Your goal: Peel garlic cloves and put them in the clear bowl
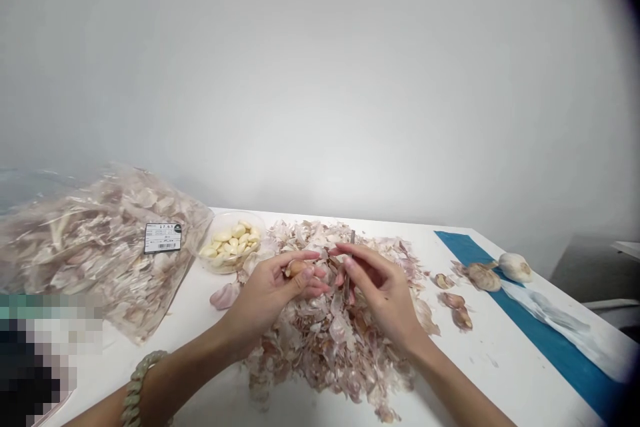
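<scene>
Plain pale grey wall (320, 80) backs the white table (505, 363) in your head view. Your left hand (273, 287) pinches a clove (296, 268) between thumb and fingers, above the heap of skins (340, 353); at its three o'clock, your right hand (383, 283) pinches a slim tool (353, 237) upright. Should the tool slip on smooth skin, it could nick your left fingertips, since both hands work so near each other. A loose pinch might drop the clove into the heap, where similar colours would hide it, and flakes could drift into the clear tub (223, 269) of peeled cloves (235, 240) at its ten o'clock. As for looks, your clove is rounded and tan-brown, apparently skin-covered, though your fingers hide part of it.
</scene>
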`<state>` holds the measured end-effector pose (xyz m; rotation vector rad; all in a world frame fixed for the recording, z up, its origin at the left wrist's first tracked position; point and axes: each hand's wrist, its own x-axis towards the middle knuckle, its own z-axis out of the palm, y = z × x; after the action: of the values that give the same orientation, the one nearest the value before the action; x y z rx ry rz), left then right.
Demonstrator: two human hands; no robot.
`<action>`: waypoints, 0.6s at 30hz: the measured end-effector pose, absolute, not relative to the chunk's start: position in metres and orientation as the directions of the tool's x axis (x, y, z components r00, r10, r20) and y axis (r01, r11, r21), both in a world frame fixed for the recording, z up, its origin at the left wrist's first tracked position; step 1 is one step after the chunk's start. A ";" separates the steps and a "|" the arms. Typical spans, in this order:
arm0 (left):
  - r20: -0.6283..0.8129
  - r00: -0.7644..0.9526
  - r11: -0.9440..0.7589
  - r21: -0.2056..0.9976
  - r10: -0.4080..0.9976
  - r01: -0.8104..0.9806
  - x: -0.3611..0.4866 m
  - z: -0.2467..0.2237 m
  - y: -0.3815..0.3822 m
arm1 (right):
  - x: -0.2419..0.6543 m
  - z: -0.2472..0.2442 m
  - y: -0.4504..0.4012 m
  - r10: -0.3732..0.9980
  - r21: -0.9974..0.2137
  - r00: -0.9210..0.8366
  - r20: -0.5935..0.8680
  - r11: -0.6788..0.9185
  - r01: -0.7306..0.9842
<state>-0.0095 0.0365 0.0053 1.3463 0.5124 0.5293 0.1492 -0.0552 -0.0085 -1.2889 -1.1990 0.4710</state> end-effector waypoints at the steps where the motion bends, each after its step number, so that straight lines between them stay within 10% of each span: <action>1: -0.032 0.770 0.121 0.991 0.637 -0.059 -0.010 0.006 0.037 | 0.149 -0.007 -0.056 0.847 -0.928 0.384 0.366 0.304 0.215; 8: 0.107 0.707 -0.075 0.994 0.699 -0.077 -0.008 0.003 0.038 | 0.152 0.000 -0.055 0.883 -0.917 0.365 0.294 0.369 -0.154; 18: 0.043 0.807 -0.138 0.989 0.589 0.048 -0.008 -0.001 0.035 | 0.153 -0.006 -0.059 0.840 -0.896 0.312 0.444 0.418 0.148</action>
<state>-0.0079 0.0354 -0.0007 1.6613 0.5079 0.5035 0.1534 -0.0595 -0.0060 -1.0663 -1.1878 0.5945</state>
